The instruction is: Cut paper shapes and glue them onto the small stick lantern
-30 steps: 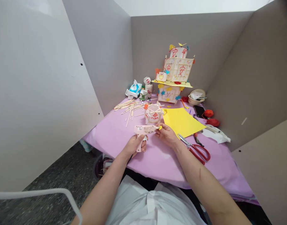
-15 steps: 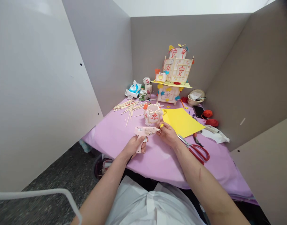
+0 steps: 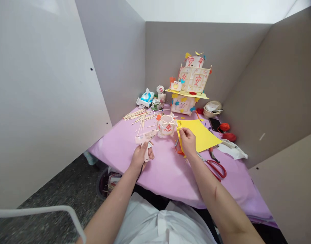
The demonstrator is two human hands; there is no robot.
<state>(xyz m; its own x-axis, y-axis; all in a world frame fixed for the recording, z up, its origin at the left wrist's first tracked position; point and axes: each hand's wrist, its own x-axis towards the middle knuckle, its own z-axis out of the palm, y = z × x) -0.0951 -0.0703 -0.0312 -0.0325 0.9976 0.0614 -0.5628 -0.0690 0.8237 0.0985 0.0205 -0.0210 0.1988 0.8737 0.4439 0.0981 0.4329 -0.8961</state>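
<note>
My left hand (image 3: 143,154) is wrapped round the grip of a pale pink hot glue gun (image 3: 146,137), its nozzle pointing right and slightly up, close to a small paper lantern (image 3: 167,125). That lantern has a stick frame, red writing and an orange paper flower, and it stands on the purple cloth. To its right, my right hand (image 3: 188,140) is pinched over the yellow paper sheet (image 3: 203,130). A small yellow paper piece is in its fingertips, hard to pick out against the sheet. Red-handled scissors (image 3: 215,167) lie beside the right forearm.
Loose thin sticks (image 3: 142,117) lie at the left. A tall decorated paper lantern (image 3: 192,81) stands at the back, near a wipes pack (image 3: 146,97). Red yarn (image 3: 229,137), a phone (image 3: 215,124) and a bowl (image 3: 210,112) are at the right. Grey panels enclose the table.
The glue gun has moved left, its nozzle tilting up, away from my right hand. My right hand has moved right and up from the nozzle, over the yellow sheet.
</note>
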